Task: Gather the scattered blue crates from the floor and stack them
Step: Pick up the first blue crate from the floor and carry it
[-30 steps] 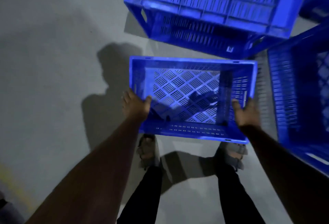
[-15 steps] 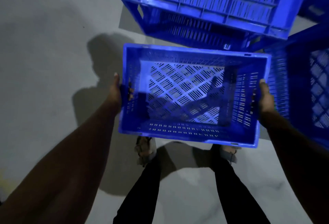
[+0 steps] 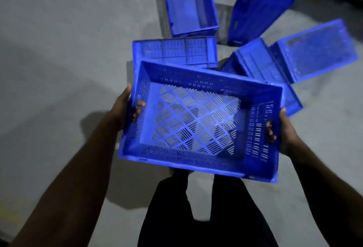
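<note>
You've got one blue crate (image 3: 198,123) lifted mid-frame, left hand (image 3: 125,113) clamped on its left wall and right hand (image 3: 282,129) gripping the right, fingers hooked through the handle slots. So you're in the carry step. The other crates (image 3: 294,64) lie scattered on the floor (image 3: 68,50) toward the top of frame, some tipped over. Next I'd pick an upright one, line up the rims and set yours squarely on it.

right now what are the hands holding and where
One blue crate, open side up: left hand on its left end wall, right hand on its right end wall, fingers through the handle slots.
</note>
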Motion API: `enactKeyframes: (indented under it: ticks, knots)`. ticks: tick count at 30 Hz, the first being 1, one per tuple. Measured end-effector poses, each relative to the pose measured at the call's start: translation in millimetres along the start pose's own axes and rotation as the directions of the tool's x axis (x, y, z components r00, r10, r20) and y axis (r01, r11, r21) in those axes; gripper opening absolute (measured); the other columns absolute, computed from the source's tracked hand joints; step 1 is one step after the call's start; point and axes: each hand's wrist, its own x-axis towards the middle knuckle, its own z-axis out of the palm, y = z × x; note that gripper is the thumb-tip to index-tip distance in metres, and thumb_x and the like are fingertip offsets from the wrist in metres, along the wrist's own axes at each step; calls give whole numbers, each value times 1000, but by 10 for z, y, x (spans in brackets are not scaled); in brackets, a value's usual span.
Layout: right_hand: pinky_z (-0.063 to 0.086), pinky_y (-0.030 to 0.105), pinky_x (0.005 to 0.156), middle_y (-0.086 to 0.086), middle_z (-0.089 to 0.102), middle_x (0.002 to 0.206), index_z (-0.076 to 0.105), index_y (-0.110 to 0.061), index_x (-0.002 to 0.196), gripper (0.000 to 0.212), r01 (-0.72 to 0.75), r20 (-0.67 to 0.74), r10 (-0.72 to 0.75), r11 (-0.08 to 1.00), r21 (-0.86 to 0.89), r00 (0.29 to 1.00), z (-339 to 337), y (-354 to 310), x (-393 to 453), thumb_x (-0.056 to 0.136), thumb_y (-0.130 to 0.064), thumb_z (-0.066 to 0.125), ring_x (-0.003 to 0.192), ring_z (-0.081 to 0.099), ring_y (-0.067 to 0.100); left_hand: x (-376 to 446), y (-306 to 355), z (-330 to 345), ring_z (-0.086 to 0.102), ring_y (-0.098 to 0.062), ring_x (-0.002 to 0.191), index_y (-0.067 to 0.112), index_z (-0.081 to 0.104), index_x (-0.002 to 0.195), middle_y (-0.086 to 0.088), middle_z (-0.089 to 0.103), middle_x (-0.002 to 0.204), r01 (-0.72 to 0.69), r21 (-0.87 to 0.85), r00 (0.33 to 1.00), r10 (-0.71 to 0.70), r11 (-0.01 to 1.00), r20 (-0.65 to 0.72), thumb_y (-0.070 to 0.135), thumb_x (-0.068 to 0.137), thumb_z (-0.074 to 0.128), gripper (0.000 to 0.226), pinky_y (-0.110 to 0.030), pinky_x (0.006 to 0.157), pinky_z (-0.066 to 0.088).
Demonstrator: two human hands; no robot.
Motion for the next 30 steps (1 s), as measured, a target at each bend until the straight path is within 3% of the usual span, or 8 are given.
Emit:
enactKeyframes:
  ticks: [6, 13, 19, 23, 26, 30]
  knots:
    - [20, 13, 36, -4, 28, 41, 46, -20, 58, 67, 38, -150, -13, 986, 164, 989, -511, 96, -1127, 77, -85, 40, 31, 22, 10, -742, 560, 659, 25, -12, 33, 19, 43, 63, 2, 30, 42, 28, 156, 997, -38, 987, 62, 82, 82, 35, 67, -19, 39, 17]
    - [19, 14, 35, -5, 25, 43, 38, -21, 63, 67, 114, -310, 3, 927, 358, 951, -1553, 573, -1892, 76, -87, 41, 31, 19, 9, -1028, 823, 2089, 22, -10, 30, 21, 38, 62, 4, 26, 40, -61, 371, 975, -24, 927, 221, 84, 80, 38, 65, -17, 37, 17]
    - [14, 16, 39, -5, 25, 45, 39, -22, 57, 69, 221, -484, 33, 861, 459, 875, -2672, 948, -2424, 71, -90, 41, 34, 16, 10, -1111, 812, 3893, 20, -8, 24, 20, 34, 60, 5, 24, 35, -129, 544, 927, -93, 829, 362, 80, 85, 34, 65, -11, 32, 17]
    - [16, 14, 38, -4, 25, 44, 38, -22, 56, 72, 284, -548, 58, 807, 518, 834, -3534, 1110, -2728, 56, -94, 47, 33, 16, 11, -1180, 625, 5216, 18, -8, 25, 20, 32, 61, 5, 22, 34, -192, 626, 900, -119, 756, 419, 82, 83, 33, 65, -11, 34, 16]
    - [17, 15, 39, -2, 25, 45, 36, -22, 56, 69, 342, -629, 86, 779, 526, 772, -4203, 1199, -2932, 75, -87, 41, 34, 16, 12, -1297, 481, 6188, 17, -8, 25, 21, 30, 62, 5, 21, 35, -228, 691, 883, -154, 686, 444, 82, 83, 32, 65, -12, 36, 15]
    - [18, 15, 39, -2, 26, 44, 36, -21, 59, 67, 368, -656, 142, 731, 575, 742, -5046, 1257, -3051, 78, -86, 39, 34, 17, 12, -1456, 350, 7372, 18, -9, 27, 21, 32, 62, 6, 21, 37, -288, 727, 871, -146, 623, 470, 84, 81, 35, 65, -12, 36, 14]
